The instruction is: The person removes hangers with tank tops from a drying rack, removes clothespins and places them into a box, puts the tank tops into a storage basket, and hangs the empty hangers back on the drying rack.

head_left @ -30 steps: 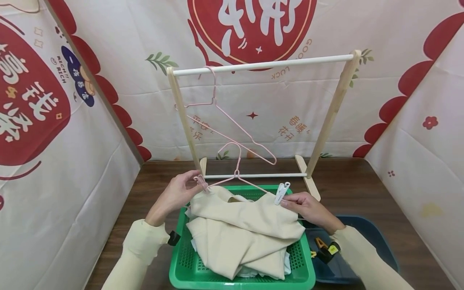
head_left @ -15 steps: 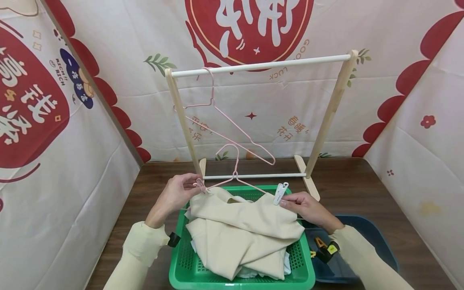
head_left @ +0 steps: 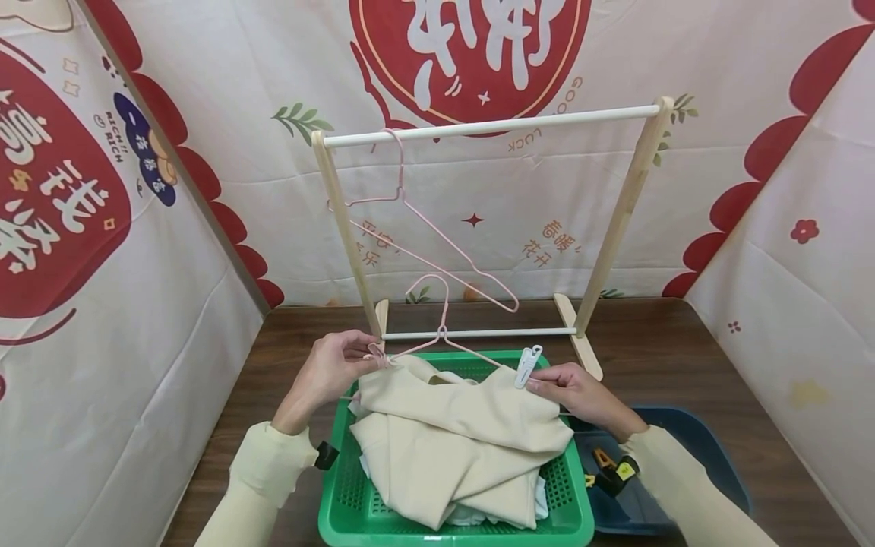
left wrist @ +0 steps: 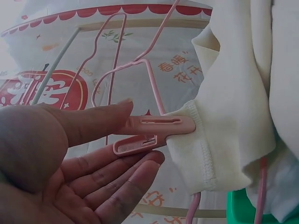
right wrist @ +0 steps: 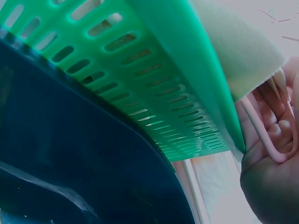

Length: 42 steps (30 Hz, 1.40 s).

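Observation:
A cream garment [head_left: 451, 444] lies on a pink clothes hanger [head_left: 443, 328] over a green basket [head_left: 330, 497], its lower part bunched on other cloth. My left hand [head_left: 326, 376] pinches a pink clothespin [left wrist: 159, 125] between thumb and fingers; in the left wrist view its jaws clamp the garment's hemmed edge beside the hanger. At the opposite shoulder a white clothespin [head_left: 528, 366] stands clipped on the cloth. Just beside it, my right hand [head_left: 581, 391] holds the hanger's end, whose pink bend [right wrist: 261, 130] lies inside the curled fingers in the right wrist view.
Behind the basket stands a wooden rack with a white top bar [head_left: 513, 125]. A second pink hanger [head_left: 401, 163] hangs bare at the bar's left end. A dark blue tray [head_left: 721, 463] with an orange clip [head_left: 604, 457] sits right of the basket. Printed cloth walls surround the table.
My left fingers have sunk slightly, and the pink clothespin lies flatter than before. The right hand, white clothespin and garment look nearly unchanged.

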### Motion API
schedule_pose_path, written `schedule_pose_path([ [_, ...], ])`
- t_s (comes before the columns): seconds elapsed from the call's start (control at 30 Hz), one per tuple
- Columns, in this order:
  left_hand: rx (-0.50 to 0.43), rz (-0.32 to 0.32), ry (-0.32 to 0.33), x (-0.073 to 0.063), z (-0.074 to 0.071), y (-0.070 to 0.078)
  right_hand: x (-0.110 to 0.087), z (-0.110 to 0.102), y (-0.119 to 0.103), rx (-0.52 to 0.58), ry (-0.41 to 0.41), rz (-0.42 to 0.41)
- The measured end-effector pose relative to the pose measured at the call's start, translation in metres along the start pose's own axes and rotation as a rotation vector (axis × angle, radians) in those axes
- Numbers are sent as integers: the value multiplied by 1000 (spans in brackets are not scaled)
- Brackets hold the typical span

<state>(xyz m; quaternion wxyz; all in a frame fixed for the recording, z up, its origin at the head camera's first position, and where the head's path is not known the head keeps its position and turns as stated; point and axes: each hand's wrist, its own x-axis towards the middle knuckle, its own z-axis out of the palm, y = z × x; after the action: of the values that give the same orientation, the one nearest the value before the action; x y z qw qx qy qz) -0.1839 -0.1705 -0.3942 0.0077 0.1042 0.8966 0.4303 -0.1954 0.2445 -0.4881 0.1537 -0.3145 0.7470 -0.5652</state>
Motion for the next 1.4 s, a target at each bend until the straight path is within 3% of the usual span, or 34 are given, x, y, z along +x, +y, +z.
schedule_pose_path([
  [0.33, 36, 27, 41, -1, 2, 0, 0, -1, -1, -15, -9, 9],
  [1.2, 112, 82, 235, -8, 5, 2, 1, 0, -1, -6, -1, 10],
  [1.4, 103, 104, 289, -9, 1, 3, 0, 0, -3, 1, 20, 64],
])
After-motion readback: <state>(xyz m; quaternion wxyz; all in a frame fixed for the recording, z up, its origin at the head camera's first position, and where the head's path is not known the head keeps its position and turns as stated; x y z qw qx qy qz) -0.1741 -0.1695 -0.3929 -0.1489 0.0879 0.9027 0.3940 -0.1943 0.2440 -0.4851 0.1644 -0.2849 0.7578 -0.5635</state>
